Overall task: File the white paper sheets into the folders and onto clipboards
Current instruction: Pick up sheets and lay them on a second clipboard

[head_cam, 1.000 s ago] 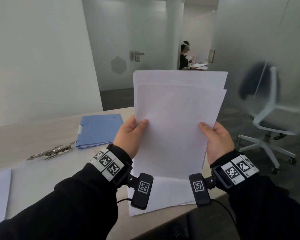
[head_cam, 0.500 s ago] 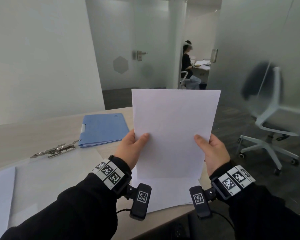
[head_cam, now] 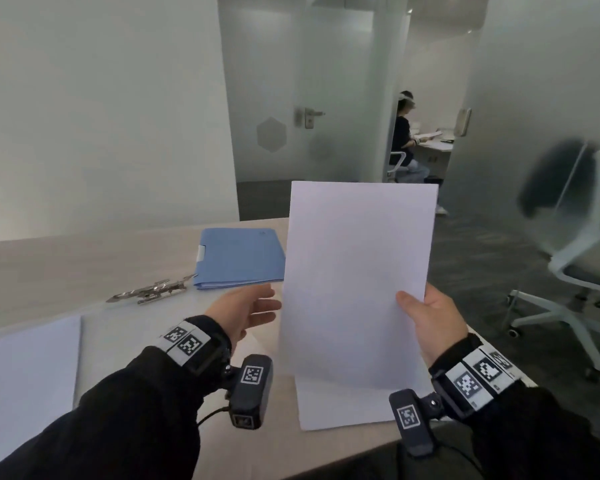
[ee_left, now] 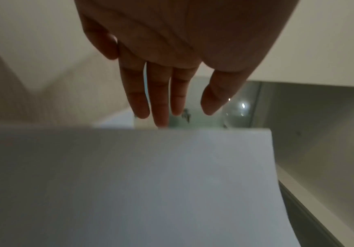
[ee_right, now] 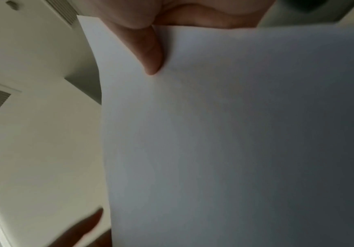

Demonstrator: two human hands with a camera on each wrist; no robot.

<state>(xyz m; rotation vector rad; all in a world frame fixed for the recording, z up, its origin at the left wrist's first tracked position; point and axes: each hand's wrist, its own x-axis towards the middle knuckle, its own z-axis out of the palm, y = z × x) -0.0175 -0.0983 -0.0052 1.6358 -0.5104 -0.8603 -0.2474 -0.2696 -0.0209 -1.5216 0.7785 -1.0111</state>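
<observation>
- A white sheet (head_cam: 28,382) lies flat on the table (head_cam: 66,268) at the far left, well to the left of both hands.
- A metal clip (head_cam: 149,292) lies on the table beyond the left hand, its long axis running left to right.
- A blue folder (head_cam: 239,258) lies closed and flat on the table just past the clip, ahead of the left hand; white page edges show along its near side.
- The left hand (head_cam: 243,313) is free, fingers (ee_left: 159,93) straight and loosely spread, just beside the left edge of the held paper, not touching it in the head view.
- The paper stack (head_cam: 355,285) stands nearly upright, long axis vertical, blank face toward the wearer.
- Another sheet (head_cam: 343,407) lies flat on the table under the held stack.
- The right hand (head_cam: 433,323) pinches the stack at its lower right edge, thumb (ee_right: 150,50) on the front face, the other fingers hidden behind.
</observation>
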